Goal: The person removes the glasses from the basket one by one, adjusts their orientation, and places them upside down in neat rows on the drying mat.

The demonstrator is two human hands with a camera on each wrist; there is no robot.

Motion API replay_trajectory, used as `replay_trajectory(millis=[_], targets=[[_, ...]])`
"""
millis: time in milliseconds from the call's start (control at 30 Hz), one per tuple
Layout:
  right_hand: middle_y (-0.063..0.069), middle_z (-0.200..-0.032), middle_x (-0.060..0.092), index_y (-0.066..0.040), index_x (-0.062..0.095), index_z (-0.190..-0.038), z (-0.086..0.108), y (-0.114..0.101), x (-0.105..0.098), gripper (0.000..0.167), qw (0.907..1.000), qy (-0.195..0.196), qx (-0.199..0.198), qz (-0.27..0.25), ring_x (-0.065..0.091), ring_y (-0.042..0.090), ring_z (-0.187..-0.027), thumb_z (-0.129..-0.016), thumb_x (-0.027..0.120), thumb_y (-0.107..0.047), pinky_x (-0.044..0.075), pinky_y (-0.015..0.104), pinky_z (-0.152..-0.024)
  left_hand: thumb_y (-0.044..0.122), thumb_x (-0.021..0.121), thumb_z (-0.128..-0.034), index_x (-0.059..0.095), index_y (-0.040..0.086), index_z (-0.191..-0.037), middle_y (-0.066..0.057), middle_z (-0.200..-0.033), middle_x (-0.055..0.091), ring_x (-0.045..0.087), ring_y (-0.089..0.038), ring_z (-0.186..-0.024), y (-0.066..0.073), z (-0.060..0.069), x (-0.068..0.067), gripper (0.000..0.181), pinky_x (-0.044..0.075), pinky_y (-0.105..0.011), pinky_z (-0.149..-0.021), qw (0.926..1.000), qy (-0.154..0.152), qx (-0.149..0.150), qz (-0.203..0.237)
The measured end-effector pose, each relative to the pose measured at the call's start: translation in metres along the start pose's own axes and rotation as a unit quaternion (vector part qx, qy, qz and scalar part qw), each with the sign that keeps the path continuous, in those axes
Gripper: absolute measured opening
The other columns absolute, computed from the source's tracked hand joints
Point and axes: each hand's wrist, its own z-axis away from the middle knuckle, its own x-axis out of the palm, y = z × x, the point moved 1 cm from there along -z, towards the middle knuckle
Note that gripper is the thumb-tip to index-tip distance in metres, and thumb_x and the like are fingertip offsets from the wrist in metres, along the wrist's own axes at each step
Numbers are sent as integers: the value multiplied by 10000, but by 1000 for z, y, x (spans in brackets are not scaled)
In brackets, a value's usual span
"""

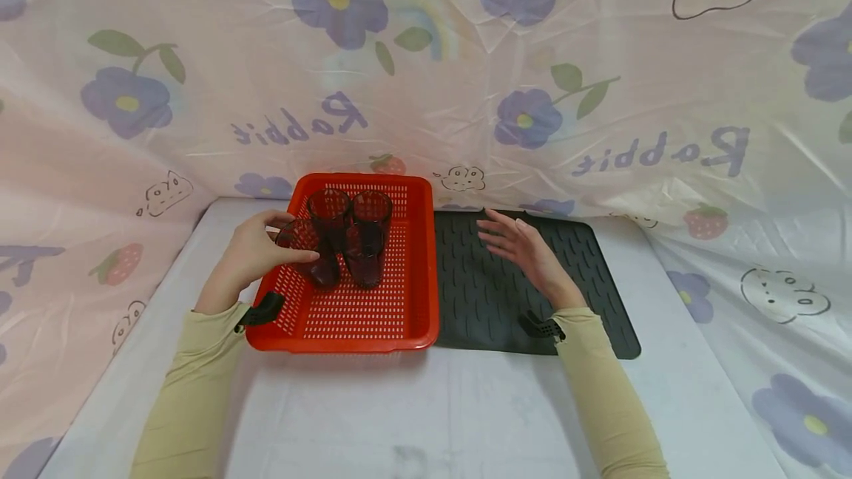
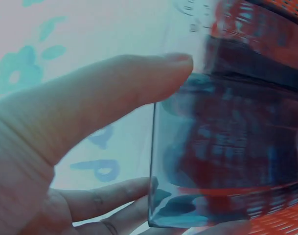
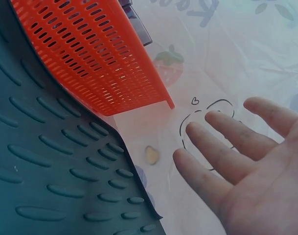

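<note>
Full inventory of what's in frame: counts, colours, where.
table: 1, white, across the foreground
patterned sheet: at least 1, pale with purple flowers, behind and beside the table
basket: 1, red, on the table
mat: 1, dark grey, right of the basket
glasses: 4, dark see-through, grouped in the basket
wrist straps: 2, black, one per wrist
sleeves: 2, yellow-green, on the forearms
left hand: 1, bare, gripping the leftmost glass
right hand: 1, bare, over the mat
</note>
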Motion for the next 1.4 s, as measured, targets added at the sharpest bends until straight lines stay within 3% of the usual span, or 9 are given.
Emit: replay_trajectory(millis=[233,333,467,633,767,933,1167,1300,1400], targets=[[192,-1499,321,-197,306,-1509,1,0,1,527,9999,9,-117,-79,350,356,-1344,-1049,184,-424,219,540,-1103,449,846,-688,455,61,-1384,-151,-1354,470,492,-371,-1180,5,13,-14,887,456,-509,-886,9980,340,9,540],[182,-1497,329,-192,307,-1507,1,-1,1,527,9998,0,-145,-109,352,353,-1344,-1049,188,-422,224,538,-1103,499,835,-674,428,86,-1409,-112,-1376,450,477,-334,-1196,10,19,-20,937,460,-472,-869,9971,443,-123,602],[177,-1498,330,-195,306,-1507,0,-3,2,527,9998,-3,-136,-129,353,344,-1345,-1048,197,-429,223,533,-1104,522,821,-677,428,124,-1407,-69,-1368,435,459,-294,-1202,18,27,-26,919,463,-389,-837,9952,633,-259,696],[187,-1497,326,-190,310,-1505,-2,-8,4,521,9996,-22,-208,-192,342,358,-1348,-1050,197,-417,222,532,-1105,472,819,-708,466,159,-1374,-39,-1305,473,477,-254,-1176,28,37,-32,816,477,-278,-785,9899,1059,-188,926],[197,-1498,319,-168,302,-1508,-4,-11,6,509,9991,-67,-321,-267,326,383,-1351,-1058,164,-361,210,542,-1106,394,835,-721,476,156,-1357,-25,-1252,483,515,-183,-1134,36,42,-33,768,482,-167,-723,9825,1358,-138,1268],[207,-1499,312,-151,297,-1508,-5,-11,6,512,9987,-105,-383,-331,336,376,-1347,-1059,161,-355,215,540,-1105,273,859,-716,515,148,-1315,-22,-1224,504,539,-154,-1096,46,43,-29,702,487,-134,-724,9677,1678,69,1877],[216,-1498,310,-149,299,-1509,-9,-12,10,518,9977,-204,-491,-430,332,387,-1347,-1056,165,-360,220,541,-1103,134,877,-688,546,83,-1265,-84,-1156,512,568,-209,-1058,65,37,-13,667,513,-160,-702,9395,1754,498,2901],[218,-1494,315,-144,298,-1510,-12,-11,15,516,9968,-322,-533,-498,331,394,-1345,-1055,162,-345,220,543,-1102,121,870,-696,555,67,-1249,-95,-1147,514,579,-205,-1040,76,33,-4,639,526,-176,-697,9329,1656,661,3130],[210,-1490,329,-145,303,-1508,-14,-10,18,514,9969,-331,-522,-497,338,392,-1342,-1054,158,-339,220,546,-1101,126,866,-702,549,75,-1258,-95,-1164,522,580,-205,-1029,82,32,4,642,532,-185,-706,9341,1559,700,3134]])
